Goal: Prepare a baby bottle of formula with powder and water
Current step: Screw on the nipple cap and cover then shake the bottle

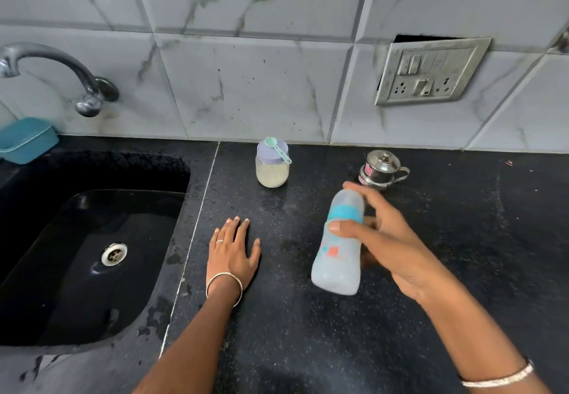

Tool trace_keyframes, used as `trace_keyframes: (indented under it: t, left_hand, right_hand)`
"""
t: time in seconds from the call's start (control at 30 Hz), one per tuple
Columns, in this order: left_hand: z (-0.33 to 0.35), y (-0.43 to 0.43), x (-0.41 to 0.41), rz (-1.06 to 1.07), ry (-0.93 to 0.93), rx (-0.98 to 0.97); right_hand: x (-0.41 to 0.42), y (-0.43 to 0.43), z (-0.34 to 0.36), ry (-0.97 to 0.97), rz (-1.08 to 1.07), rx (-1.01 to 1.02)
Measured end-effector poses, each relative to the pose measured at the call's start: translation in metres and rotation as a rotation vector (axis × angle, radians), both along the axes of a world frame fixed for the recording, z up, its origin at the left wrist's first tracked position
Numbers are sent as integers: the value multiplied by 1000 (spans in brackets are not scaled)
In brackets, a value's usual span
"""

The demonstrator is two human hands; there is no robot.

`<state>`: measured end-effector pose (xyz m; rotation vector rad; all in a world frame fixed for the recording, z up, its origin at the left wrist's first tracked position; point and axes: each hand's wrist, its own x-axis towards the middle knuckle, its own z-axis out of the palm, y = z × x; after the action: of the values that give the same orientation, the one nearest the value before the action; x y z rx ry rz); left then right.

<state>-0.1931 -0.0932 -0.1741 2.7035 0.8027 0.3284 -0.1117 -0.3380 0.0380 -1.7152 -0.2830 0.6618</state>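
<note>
My right hand (pixel 388 239) grips a clear baby bottle (pixel 338 249) with a blue collar and cap, held tilted above the black counter (pixel 308 332). My left hand (pixel 232 249) lies flat on the counter with fingers spread, holding nothing, left of the bottle. A small jar of pale powder (pixel 272 167) with a lilac lid stands near the wall, and a mint green scoop (pixel 278 148) rests on that lid. A small steel lidded pot (pixel 381 170) with a spout stands just behind the bottle's top.
A black sink (pixel 92 255) with a steel drain fills the left side, under a curved metal tap (pixel 58 70). A teal plastic box (pixel 26 139) sits behind the sink. A switch and socket plate (pixel 431 71) is on the tiled wall.
</note>
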Motion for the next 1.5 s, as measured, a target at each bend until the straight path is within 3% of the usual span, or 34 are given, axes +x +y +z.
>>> trace_keyframes:
  t: [0.13, 0.3, 0.47, 0.6, 0.67, 0.77, 0.83, 0.93, 1.1, 1.27, 1.43, 1.5]
  left_hand:
    - [-1, 0, -1, -2, 12, -3]
    - [1, 0, -1, -6, 23, -9]
    - [2, -1, -1, -8, 21, -10]
    - [3, -2, -1, -6, 15, -7]
    - [2, -1, -1, -9, 7, -10]
    - [1, -1, -1, 0, -9, -4]
    - [0, 0, -1, 4, -18, 1]
    - [2, -1, -1, -1, -16, -3]
    - [2, 0, -1, 1, 1, -12]
    - [3, -1, -1, -2, 4, -10]
    - [4, -2, -1, -2, 0, -28]
    - [4, -2, 0, -2, 3, -33]
  right_hand:
    - [11, 2, 3, 31, -326, 237]
    - [13, -8, 7, 50, 26, -44]
    - [23, -9, 14, -27, -320, 211]
    - [18, -15, 11, -20, 93, -127]
    - [21, -17, 12, -37, -18, -65]
    - [21, -12, 9, -31, -340, 203]
    - [18, -10, 2, -70, -283, 128]
    - [16, -13, 3, -33, 12, -104]
    - [14, -7, -1, -43, -374, 220]
    - [8, -8, -11, -68, 14, -108]
    - [9, -4, -15, -54, -398, 205]
    - [6, -5, -18, -54, -294, 150]
